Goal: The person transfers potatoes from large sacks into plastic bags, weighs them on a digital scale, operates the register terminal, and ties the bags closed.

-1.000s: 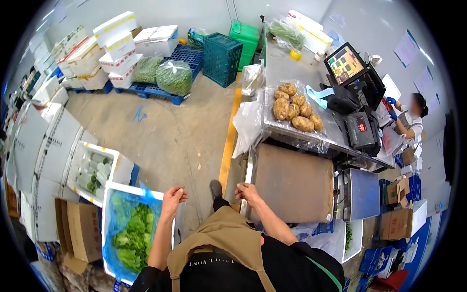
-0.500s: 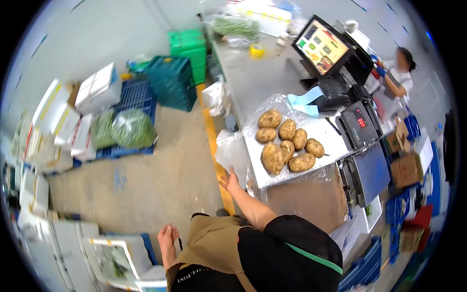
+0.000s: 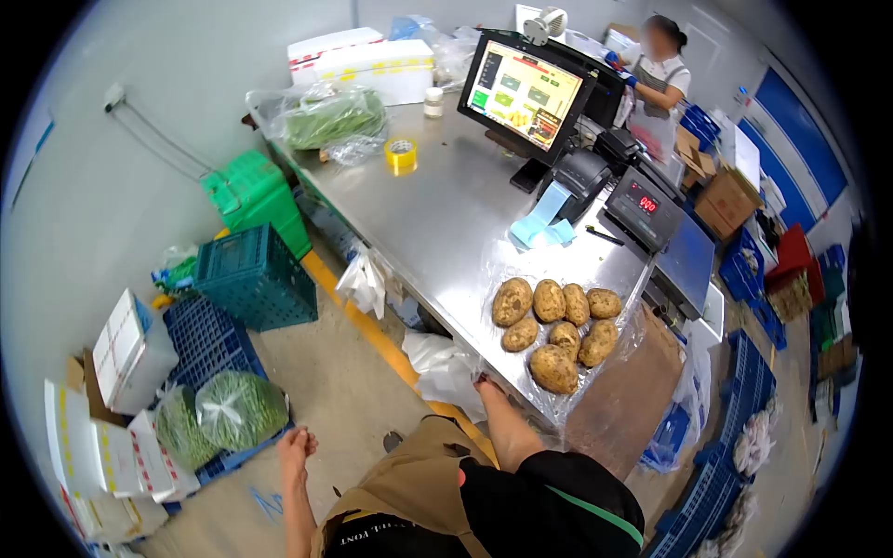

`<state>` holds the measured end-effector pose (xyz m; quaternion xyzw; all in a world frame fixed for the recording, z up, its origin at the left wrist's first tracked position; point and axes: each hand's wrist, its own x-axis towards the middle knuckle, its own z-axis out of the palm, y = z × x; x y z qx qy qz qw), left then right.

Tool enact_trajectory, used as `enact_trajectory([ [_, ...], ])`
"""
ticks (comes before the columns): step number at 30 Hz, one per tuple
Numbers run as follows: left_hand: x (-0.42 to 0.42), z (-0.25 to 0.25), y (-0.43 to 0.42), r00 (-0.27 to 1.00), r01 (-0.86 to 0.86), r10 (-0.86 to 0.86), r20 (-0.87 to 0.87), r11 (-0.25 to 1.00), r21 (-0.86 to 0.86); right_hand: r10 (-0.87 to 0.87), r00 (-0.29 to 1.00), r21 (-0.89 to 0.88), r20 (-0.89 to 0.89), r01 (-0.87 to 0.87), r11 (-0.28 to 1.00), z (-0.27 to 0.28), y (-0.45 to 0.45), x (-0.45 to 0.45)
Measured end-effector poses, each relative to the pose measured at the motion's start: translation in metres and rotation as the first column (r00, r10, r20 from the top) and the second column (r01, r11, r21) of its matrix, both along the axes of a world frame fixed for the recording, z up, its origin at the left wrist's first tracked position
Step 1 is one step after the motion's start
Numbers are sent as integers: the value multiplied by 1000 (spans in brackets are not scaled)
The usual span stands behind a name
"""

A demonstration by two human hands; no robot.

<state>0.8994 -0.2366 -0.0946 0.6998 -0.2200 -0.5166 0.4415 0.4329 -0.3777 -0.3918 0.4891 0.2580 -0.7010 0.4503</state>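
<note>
From the head view, we list the following.

Hands, two. Our left hand (image 3: 296, 445): one, holding nothing, fingers loosely curled, over the floor near the bagged greens. Our right hand (image 3: 486, 384): one, at the near edge of the counter (image 3: 419, 209), beside the lower white bag (image 3: 439, 367); its fingers are partly hidden, so we cannot tell whether they grasp anything.

Potatoes (image 3: 564, 337), eight, brown and speckled, lying in a loose group on one clear plastic sheet (image 3: 499, 270) at the near end of the counter, beyond our right hand.

Also on the counter: one roll of yellow tape (image 3: 401, 156); one small jar (image 3: 433, 102); one clear bag of green vegetables (image 3: 335, 119); two white boxes (image 3: 377, 73) behind it, with red and yellow markings; one lit screen (image 3: 526, 88); one curling blue strip (image 3: 544, 221), before a black machine; one black pen (image 3: 605, 235); one scale display (image 3: 645, 206) with red digits.

At the counter's left side: two white bags, the lower one already listed and an upper one (image 3: 363, 284).

On the floor side: one green bin (image 3: 258, 200); one dark teal crate (image 3: 259, 279), just in front of it; one blue pallet (image 3: 206, 337), bearing two bags of bagged greens (image 3: 240, 409), side by side.

Beyond the screen: one person (image 3: 659, 79), wearing blue gloves.
</note>
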Motion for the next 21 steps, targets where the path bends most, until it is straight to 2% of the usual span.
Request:
enact_trajectory([
  [2, 15, 25, -61, 990, 115, -112, 85, 993, -24, -116, 993, -21, -19, 116, 993, 28, 14, 6],
  [5, 16, 38, -138, 975, 213, -206, 80, 974, -83, -119, 990, -3, -76, 119, 993, 38, 28, 14],
  [9, -1, 11, -209, 951, 308, -309, 6, 947, -90, -94, 983, 32, -159, 100, 994, 31, 45, 26],
  [12, -20, -11, -244, 930, 368, -368, 0, 930, -27, -75, 975, 59, -208, 89, 994, 25, 47, 31],
  [17, -34, -23, -291, 899, 435, -432, -69, 900, 35, -12, 955, 94, -297, 42, 995, 13, 57, 29],
  [19, -27, -52, -317, 864, 501, -503, 15, 863, 56, 76, 929, 95, -363, -44, 995, 6, 69, 26],
  [20, -19, -69, -332, 775, 621, -626, 89, 780, 79, 146, 903, 110, -403, -111, 988, 0, 81, 23],
  [21, -13, -90, -343, 765, 640, -642, 56, 767, 46, 208, 872, 121, -442, -172, 978, -1, 91, 20],
])
